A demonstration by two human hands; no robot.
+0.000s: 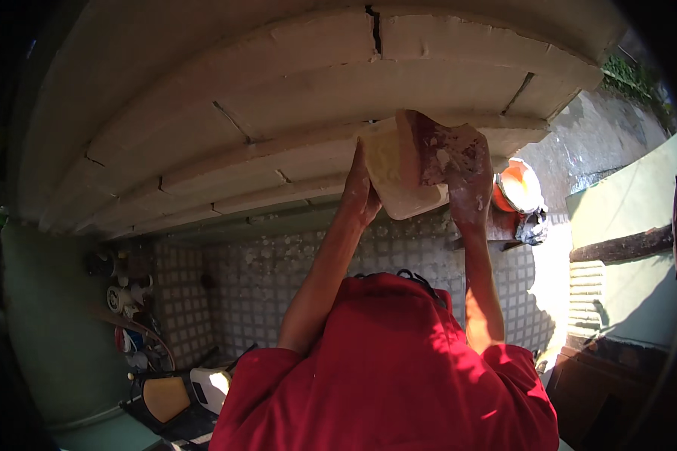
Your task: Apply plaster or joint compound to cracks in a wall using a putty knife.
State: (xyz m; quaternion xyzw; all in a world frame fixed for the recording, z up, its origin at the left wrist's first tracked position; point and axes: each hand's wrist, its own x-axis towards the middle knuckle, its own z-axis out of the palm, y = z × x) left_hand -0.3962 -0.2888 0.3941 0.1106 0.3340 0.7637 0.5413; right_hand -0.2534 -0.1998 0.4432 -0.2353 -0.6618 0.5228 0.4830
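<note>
A pale cream tub-like container (410, 201) with rounded corners is held up in front of me, close below the layered pale surface. My left hand (362, 189) grips its left side, the fingers mostly hidden behind it. My right hand (470, 184), smeared with white paste, is closed on a flat dark-red piece (433, 150) at the container's right side. White paste spots that piece too; it looks like a spreader, though its exact kind is unclear. Yellowish-white shading shows on the container's face.
A stepped pale surface (293, 98) with dark cracks curves overhead and ahead. To the right, an orange bucket (508, 192) stands on a wooden bench (496, 225) beside a dark plastic bag (532, 228). Below lies spotted tiled flooring (256, 278); a chair (165, 398) stands lower left.
</note>
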